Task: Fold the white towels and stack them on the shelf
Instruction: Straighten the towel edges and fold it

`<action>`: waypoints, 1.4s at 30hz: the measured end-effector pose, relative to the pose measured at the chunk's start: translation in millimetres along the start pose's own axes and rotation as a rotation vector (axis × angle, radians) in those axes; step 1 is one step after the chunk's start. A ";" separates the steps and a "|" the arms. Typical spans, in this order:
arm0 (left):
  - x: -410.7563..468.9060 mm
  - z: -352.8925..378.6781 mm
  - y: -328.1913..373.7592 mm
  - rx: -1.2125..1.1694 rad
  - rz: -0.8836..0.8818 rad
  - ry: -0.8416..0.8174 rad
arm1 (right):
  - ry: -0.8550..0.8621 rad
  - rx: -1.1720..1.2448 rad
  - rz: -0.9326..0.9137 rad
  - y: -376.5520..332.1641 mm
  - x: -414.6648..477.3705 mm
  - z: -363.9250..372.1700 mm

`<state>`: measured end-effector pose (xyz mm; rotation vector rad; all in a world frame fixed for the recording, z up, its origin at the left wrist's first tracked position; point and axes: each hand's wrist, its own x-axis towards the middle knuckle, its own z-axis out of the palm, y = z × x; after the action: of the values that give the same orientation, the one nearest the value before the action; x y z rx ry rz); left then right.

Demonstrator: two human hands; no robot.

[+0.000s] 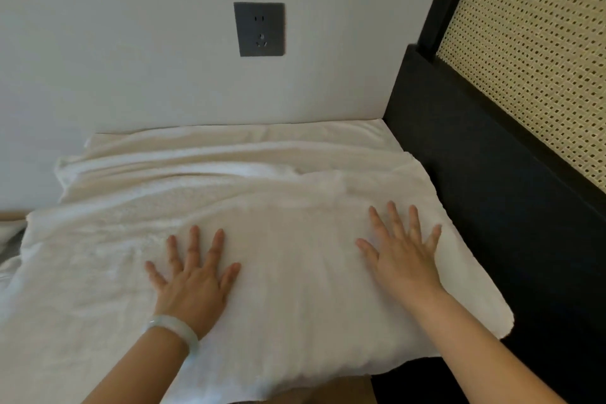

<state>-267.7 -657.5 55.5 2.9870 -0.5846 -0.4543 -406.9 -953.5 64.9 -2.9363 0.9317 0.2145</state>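
A large white towel point(229, 207) lies spread over a flat surface that runs back to the wall, with wrinkles across its far half. My left hand point(193, 275) presses flat on the towel's near middle, fingers spread and straight; a pale bangle sits on that wrist. My right hand point(403, 252) lies flat on the towel near its right edge, fingers spread too. The towel's near right corner hangs a little over the surface's edge.
A dark panel point(485, 207) with a woven cane screen point(531, 59) above it rises along the right side of the towel. A grey wall socket point(259, 29) sits on the white wall behind. More white cloth point(10, 233) shows at the far left.
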 end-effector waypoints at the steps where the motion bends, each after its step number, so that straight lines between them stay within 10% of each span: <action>1: -2.4 0.1 -6.5 0.000 -0.028 -0.001 | 0.001 0.009 -0.069 -18.1 1.6 3.5; 17: 131.5 -55.6 -31.3 0.004 0.052 -0.110 | -0.192 0.099 -0.088 -115.5 152.3 -18.3; 28: 9.6 -4.6 -65.3 0.046 0.081 0.038 | -0.074 0.001 -0.295 -68.5 21.1 17.8; 35: 47.2 -18.8 -42.0 0.013 0.051 0.026 | -0.072 0.169 -0.251 -91.7 56.4 -8.8; 42: -6.9 7.5 -66.7 0.053 0.154 0.099 | -0.168 0.119 0.139 32.2 0.3 9.2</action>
<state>-252.2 -593.2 42.3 2.9629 -0.8214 -0.2824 -426.2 -979.1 55.4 -2.6991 1.0824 0.3901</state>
